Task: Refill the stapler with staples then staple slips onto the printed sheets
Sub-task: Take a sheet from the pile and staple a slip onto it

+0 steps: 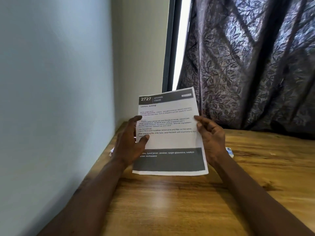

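Left hand point(129, 143) and right hand point(212, 138) each grip a side of the printed sheet point(168, 142), lifted off the table point(170, 205), probably so I can read it.

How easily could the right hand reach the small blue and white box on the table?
Probably yes: the small blue and white box lies just beside the right hand, nothing between, but that hand holds the printed white sheet and must release it first.
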